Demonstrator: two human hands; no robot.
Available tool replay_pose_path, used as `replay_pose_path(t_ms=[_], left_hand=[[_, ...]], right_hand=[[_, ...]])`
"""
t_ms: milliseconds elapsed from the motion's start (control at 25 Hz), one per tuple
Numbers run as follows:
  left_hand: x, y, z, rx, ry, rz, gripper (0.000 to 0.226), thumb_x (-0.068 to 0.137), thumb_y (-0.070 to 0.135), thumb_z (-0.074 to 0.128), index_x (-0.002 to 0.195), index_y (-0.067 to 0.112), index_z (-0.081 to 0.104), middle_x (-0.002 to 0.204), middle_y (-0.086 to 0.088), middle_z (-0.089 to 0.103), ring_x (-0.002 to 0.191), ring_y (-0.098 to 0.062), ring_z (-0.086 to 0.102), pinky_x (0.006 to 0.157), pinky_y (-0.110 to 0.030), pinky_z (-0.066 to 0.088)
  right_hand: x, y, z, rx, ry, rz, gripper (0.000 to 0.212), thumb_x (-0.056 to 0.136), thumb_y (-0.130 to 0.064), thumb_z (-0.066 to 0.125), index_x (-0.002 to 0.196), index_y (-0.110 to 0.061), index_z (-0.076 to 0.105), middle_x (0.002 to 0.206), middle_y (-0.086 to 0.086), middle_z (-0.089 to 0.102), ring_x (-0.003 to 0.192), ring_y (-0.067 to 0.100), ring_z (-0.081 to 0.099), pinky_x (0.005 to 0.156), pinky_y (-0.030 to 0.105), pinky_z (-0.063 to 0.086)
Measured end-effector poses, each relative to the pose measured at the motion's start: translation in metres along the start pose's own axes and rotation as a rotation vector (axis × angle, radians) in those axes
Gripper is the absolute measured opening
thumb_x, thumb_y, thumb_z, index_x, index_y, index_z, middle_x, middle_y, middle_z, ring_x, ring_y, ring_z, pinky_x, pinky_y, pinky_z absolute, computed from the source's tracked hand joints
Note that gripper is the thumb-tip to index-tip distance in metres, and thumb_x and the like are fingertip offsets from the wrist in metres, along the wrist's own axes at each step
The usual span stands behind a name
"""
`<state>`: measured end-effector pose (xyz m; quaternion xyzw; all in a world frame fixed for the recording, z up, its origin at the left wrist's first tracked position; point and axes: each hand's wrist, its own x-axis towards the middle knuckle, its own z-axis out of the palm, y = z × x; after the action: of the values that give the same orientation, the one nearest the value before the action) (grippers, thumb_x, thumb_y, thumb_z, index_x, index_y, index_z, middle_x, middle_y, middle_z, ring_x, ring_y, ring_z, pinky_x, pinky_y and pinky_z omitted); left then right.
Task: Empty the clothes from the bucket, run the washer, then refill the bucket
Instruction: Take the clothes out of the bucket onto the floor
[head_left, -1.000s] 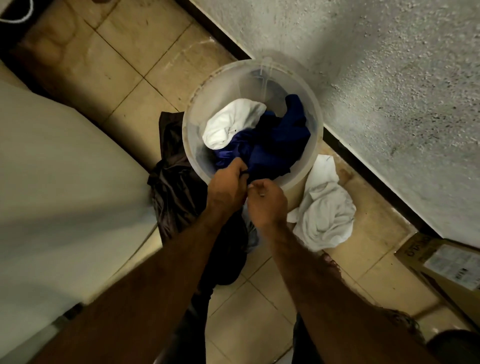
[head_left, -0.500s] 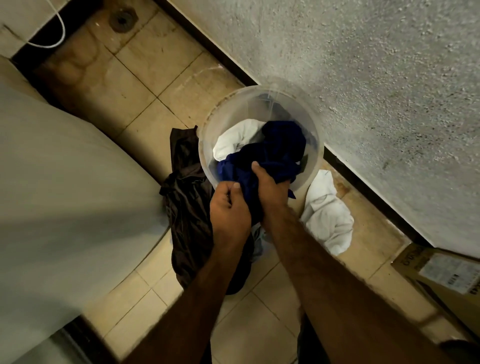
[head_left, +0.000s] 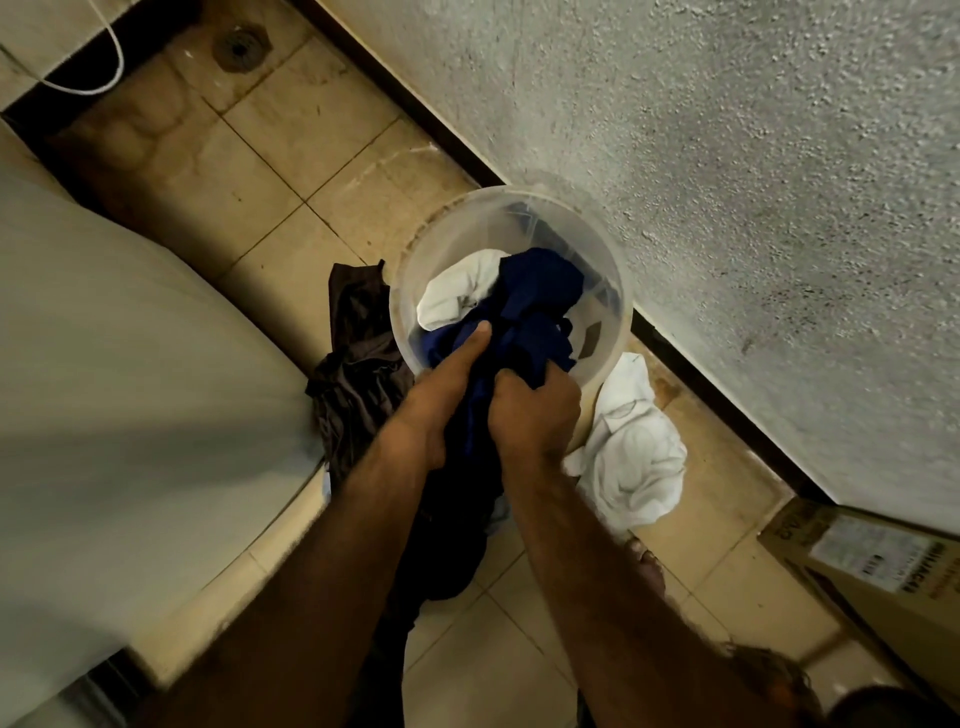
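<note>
Head view: limp, probably light dark-blue cloth garment (head_left: 540, 283) is clutched mid-bunch by curled fingers (head_left: 524, 387) of left hand (head_left: 436, 402) and right hand (head_left: 537, 418).

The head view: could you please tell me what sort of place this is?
Probably a home laundry corner: a tiled floor with a drain, a translucent bucket of clothes by a rough wall, and what looks like the washer at left.
</note>
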<state>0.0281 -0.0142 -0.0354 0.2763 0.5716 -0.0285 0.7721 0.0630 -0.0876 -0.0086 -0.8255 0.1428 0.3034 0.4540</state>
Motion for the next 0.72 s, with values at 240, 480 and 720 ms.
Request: replay_pose_path(t_ms=[240,480,720], left_hand=[[0.023,0.011,0.007,0.172,0.126,-0.002,0.047,0.091,0.036,0.07,0.127,0.008,0.064,0.11,-0.014,0.073,0.085,-0.025,0.071,0.064,-0.029,0.059],[0.037,0.007,-0.01,0.373,0.469,0.198,0.024,0.093,0.023,0.064,0.114,0.01,0.064,0.119,-0.008,0.065,0.095,-0.023,0.063,0.073,-0.022,0.055],[0.02,0.021,0.006,0.571,0.269,0.254,0.066,0.075,0.059,0.077,0.126,0.018,0.063,0.117,0.001,0.069,0.105,-0.019,0.067,0.09,-0.033,0.057]], right_hand=[[-0.014,0.017,-0.011,0.028,-0.083,-0.101,0.02,0.08,-0.018,0.065,0.061,-0.027,0.062,0.06,-0.009,0.063,0.062,0.014,0.06,0.061,0.037,0.052],[-0.01,0.041,-0.007,-0.424,0.181,-0.357,0.042,0.084,-0.054,0.067,0.091,-0.014,0.08,0.154,0.007,0.048,0.143,0.042,0.037,0.114,0.062,0.03],[-0.035,0.052,0.001,-0.678,0.023,-0.576,0.042,0.095,-0.051,0.048,0.086,-0.023,0.078,0.161,0.002,0.04,0.155,0.032,0.02,0.121,0.064,0.014]])
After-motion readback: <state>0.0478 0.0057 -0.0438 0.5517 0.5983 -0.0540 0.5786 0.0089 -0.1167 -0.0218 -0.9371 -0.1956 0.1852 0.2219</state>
